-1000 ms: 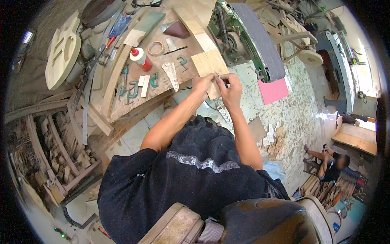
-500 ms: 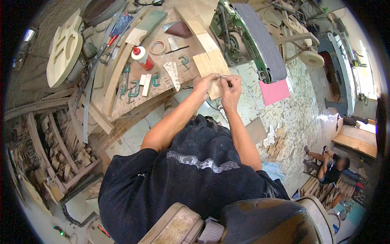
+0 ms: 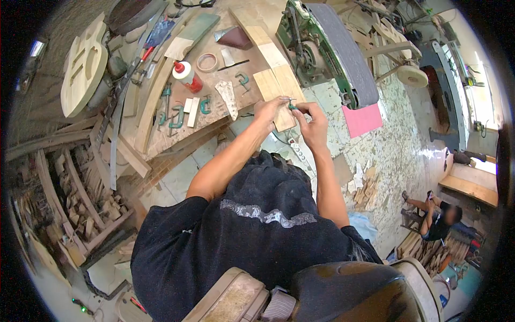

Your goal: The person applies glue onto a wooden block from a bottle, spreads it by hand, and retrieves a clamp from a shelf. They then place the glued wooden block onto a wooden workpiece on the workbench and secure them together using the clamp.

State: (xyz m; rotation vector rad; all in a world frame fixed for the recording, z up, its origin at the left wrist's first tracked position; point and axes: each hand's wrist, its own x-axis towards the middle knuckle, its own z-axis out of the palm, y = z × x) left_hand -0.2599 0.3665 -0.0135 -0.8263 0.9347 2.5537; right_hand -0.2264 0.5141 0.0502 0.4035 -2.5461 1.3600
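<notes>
Two pale wooden boards (image 3: 270,87) lie against each other, jutting past the workbench edge. A small green C-clamp (image 3: 292,105) sits over them, its thin metal crossbar pointing up. My left hand (image 3: 266,114) is closed on the left side of the boards, fingertips beside the crossbar. My right hand (image 3: 315,124) pinches the clamp's green frame between thumb and forefinger from the right. How far the clamp's screw is turned cannot be made out.
On the workbench (image 3: 214,121) lie a red-and-white glue bottle (image 3: 188,78), a tape roll (image 3: 207,62), more green C-clamps (image 3: 177,117) and wood strips. A belt sander (image 3: 348,53) stands right of the boards. Another person (image 3: 437,222) sits at far right.
My right hand has moved slightly right and down, its fingers opening out from a tight curl. The green clamp frame and crossbar now show between my hands.
</notes>
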